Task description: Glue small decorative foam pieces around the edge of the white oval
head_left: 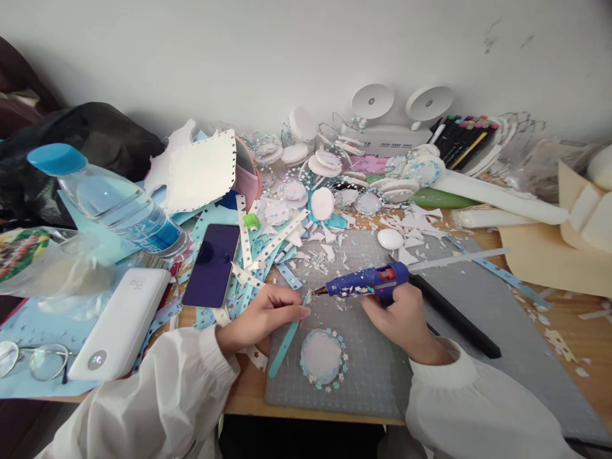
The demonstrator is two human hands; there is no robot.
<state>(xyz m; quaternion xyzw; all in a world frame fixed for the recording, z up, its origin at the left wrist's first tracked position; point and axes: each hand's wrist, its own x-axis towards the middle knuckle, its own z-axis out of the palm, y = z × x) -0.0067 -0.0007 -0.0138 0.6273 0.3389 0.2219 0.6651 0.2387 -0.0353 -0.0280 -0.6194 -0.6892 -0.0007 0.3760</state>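
Observation:
My left hand (272,315) pinches a thin teal stick (285,347) near its upper end, over the left part of the grey cutting mat (373,389). My right hand (401,319) is wrapped round the handle of a blue glue gun (363,280), whose barrel is speckled with small bits. The gun's nozzle points left and is at the stick's upper end; whether they touch I cannot tell. Just below lies a round white disc (322,358) ringed with small blue and white stars. A long translucent glue stick (459,258) extends right from behind the gun.
Many decorated discs (327,162) are heaped by the wall, with paper scraps before them. On the left are a tilted water bottle (115,204), a phone (211,264), a white power bank (122,322) and glasses (48,361). A black bar (456,315) lies right of my right hand.

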